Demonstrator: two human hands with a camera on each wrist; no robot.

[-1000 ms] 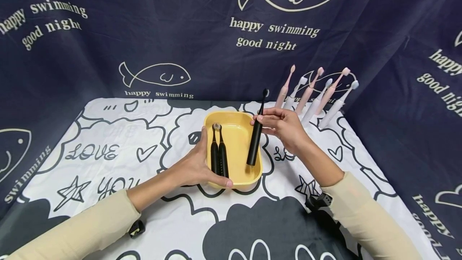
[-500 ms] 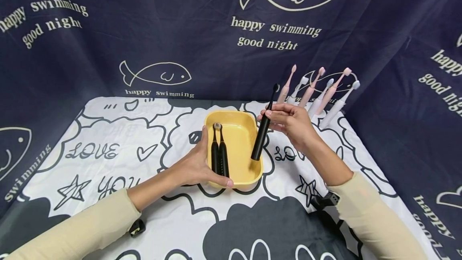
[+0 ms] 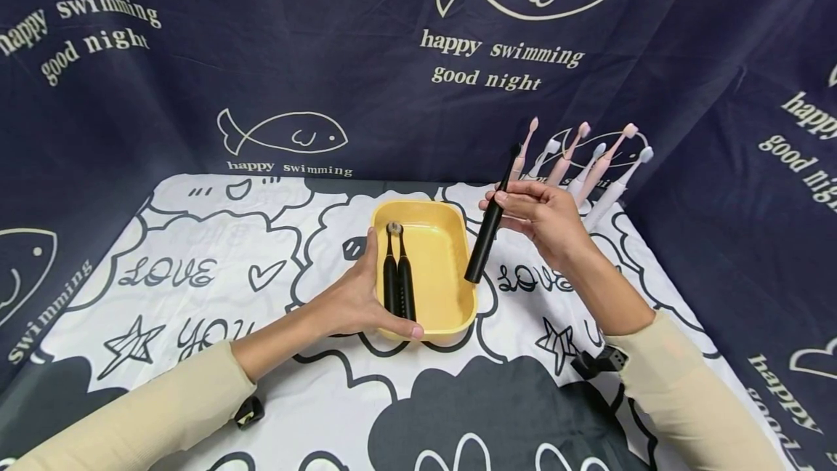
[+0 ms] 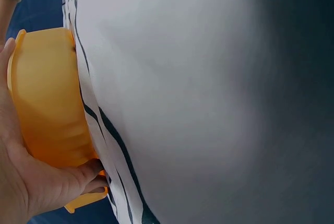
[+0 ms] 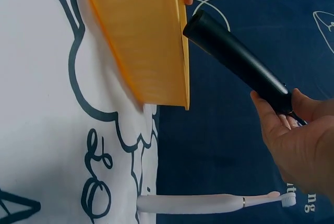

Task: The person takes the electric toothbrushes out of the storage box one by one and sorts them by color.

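Observation:
My right hand [image 3: 539,213] pinches a black electric toothbrush [image 3: 485,242] near its neck, brush head up and handle slanting down to the left. The handle's lower end overlaps the right rim of a yellow plastic tray [image 3: 445,267] in the head view; the right wrist view has the black handle [image 5: 237,57] raised beside the tray's wall [image 5: 141,36]. Gripping the tray's left side is my left hand [image 3: 356,296], thumb along the near edge. Inside the tray, two black electric toothbrushes [image 3: 397,282] lie side by side along the left wall.
At the back right stand several upright electric toothbrushes, pink [image 3: 595,173] and white [image 3: 611,195], partly behind my right hand. A black-and-white patterned cloth [image 3: 261,238] covers the table. Dark blue fabric [image 3: 366,42] hangs behind and at both sides.
My right hand has moved right and slightly back with the black toothbrush, from over the tray to its right rim. My left hand and the tray have stayed in place.

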